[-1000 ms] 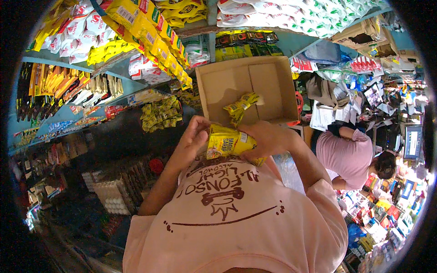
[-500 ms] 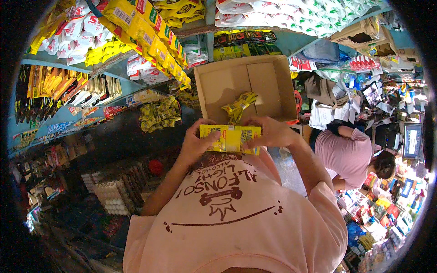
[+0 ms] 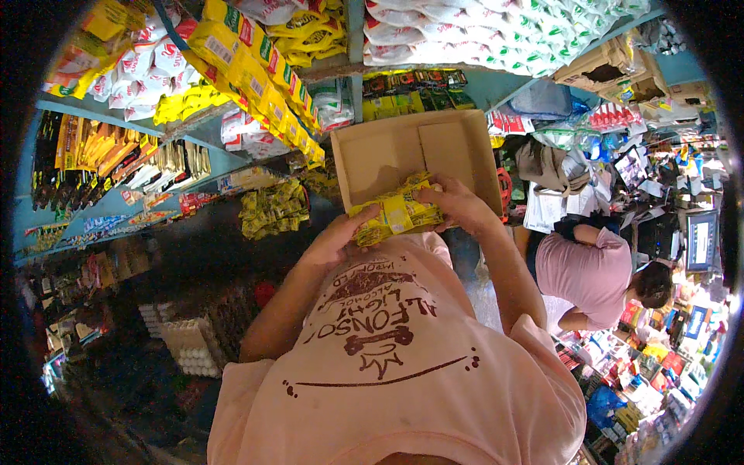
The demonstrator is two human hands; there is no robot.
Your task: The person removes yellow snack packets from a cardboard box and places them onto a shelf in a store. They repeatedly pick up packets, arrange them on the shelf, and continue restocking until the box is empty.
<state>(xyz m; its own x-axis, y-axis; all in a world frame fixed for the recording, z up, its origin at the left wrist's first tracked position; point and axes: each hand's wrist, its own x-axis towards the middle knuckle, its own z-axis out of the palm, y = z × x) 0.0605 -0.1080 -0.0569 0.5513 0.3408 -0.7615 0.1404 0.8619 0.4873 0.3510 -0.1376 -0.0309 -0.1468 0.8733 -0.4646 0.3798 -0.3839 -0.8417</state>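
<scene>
A bundle of yellow sachets (image 3: 397, 213) sits between both my hands, just in front of my chest. My left hand (image 3: 335, 236) grips its left end and my right hand (image 3: 457, 203) covers its right end. Right behind the bundle stands an open brown cardboard box (image 3: 387, 155), its inside mostly bare. My pink printed shirt (image 3: 387, 364) fills the lower middle of the view.
Shelves with hanging strips of yellow and white packets (image 3: 248, 70) run along the left and top. A stack of egg trays (image 3: 186, 341) sits at lower left. At right another person in a pink shirt (image 3: 589, 271) bends over crowded goods, beside a screen (image 3: 700, 240).
The yellow bundle has turned from a flat sideways hold to a tilted one, closer to the box. My right hand has slid on top of its right end.
</scene>
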